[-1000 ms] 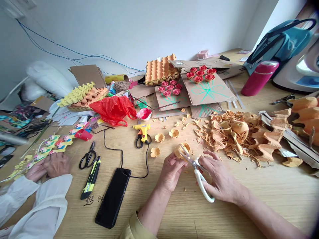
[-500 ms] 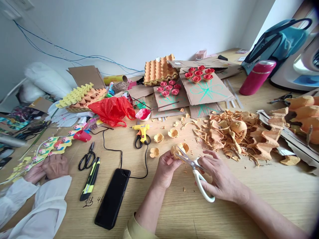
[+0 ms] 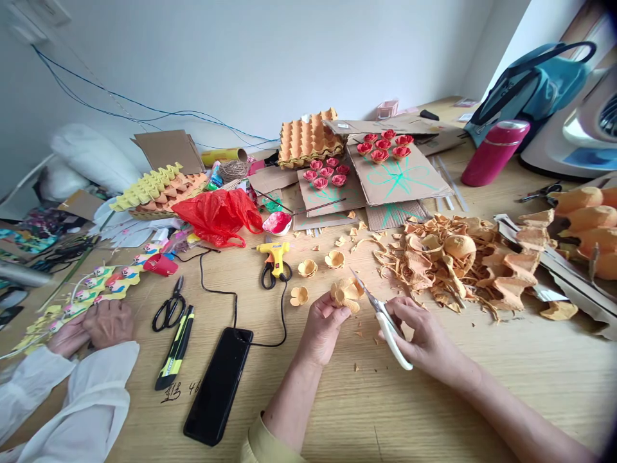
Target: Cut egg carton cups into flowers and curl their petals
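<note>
Between the thumb and fingers of my left hand [image 3: 322,331] is a petal-shaped egg-carton cup [image 3: 345,292], pale orange, held above the table. My right hand [image 3: 417,331] grips white-handled scissors [image 3: 391,334] by the loops. Their blades point up and left, nearly together, just right of the cup and apart from it. Several cut egg-carton flowers [image 3: 335,259] lie beyond my left hand. A heap of egg-carton scraps [image 3: 434,257] spreads past my right hand.
A yellow glue gun [image 3: 274,256], a phone [image 3: 218,386], a box cutter [image 3: 175,347] and black scissors [image 3: 168,307] lie to the left. Another person's hands [image 3: 106,325] rest at far left. Red-painted flowers [image 3: 380,155] stand on cardboard [image 3: 405,180] behind; a pink bottle [image 3: 494,154] stands right.
The scissors have come away from the cup, moving slightly right, and their blades have closed up. My left hand stays in nearly the same place, the cup turned a little.
</note>
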A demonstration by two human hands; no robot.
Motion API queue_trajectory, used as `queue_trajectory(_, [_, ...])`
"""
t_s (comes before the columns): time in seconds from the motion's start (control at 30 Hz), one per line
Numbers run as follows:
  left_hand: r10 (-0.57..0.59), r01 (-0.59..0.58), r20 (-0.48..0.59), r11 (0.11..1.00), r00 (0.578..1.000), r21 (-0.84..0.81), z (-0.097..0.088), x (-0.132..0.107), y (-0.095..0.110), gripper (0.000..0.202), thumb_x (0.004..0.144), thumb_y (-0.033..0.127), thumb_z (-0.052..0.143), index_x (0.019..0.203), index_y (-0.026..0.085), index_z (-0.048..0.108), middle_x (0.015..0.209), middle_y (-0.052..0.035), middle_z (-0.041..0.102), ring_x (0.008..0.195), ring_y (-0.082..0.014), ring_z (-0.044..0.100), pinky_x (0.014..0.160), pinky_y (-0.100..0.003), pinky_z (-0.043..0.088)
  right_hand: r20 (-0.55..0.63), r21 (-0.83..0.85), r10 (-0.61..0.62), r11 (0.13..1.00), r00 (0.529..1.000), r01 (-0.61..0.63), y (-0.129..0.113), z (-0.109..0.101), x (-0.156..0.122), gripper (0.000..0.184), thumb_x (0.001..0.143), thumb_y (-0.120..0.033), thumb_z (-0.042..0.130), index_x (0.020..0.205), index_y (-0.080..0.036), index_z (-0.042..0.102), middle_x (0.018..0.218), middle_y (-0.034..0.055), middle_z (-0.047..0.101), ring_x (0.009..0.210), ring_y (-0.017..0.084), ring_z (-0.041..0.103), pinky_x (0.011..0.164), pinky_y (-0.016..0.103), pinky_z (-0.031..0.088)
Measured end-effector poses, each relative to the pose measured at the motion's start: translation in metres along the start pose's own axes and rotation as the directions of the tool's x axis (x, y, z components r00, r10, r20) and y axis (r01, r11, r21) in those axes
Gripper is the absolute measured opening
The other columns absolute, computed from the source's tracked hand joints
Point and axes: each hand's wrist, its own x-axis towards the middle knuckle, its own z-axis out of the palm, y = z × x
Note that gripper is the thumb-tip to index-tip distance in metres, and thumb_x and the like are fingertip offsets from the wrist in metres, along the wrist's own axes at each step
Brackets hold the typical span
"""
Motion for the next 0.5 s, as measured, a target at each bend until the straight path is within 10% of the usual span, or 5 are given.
queue_trajectory(0.27, [-0.088, 0.082, 0.065, 0.992, 0.994, 0.097, 0.01, -0.008, -0.014, 0.027, 0.068, 0.027, 0.085, 0.09, 0.015, 0.076, 0.09, -0.0064, 0.075, 0.089, -0.0207, 0.066, 0.091, -0.035, 0.047, 0.004, 0.604, 0.232, 0.775, 0.973, -0.187, 0.001, 0.009, 0.0, 0.026, 0.086, -0.038, 0.074, 0.103, -0.026, 0.058, 0.089, -0.0005, 0.061, 0.075, 0.014, 0.055, 0.067, 0.026, 0.047])
queue_trajectory(0.5, [-0.162, 0.158, 0.193, 0.987, 0.968, 0.037, 0.008, -0.009, -0.018, 0.047, 0.067, 0.046, 0.087, 0.1, 0.014, 0.073, 0.097, -0.0102, 0.074, 0.092, -0.0226, 0.067, 0.088, -0.034, 0.049, 0.052, 0.684, 0.275, 0.691, 0.96, -0.235, 0.003, 0.009, -0.001, 0.033, 0.08, -0.033, 0.08, 0.102, -0.027, 0.057, 0.087, -0.0027, 0.059, 0.073, 0.013, 0.053, 0.067, 0.024, 0.048])
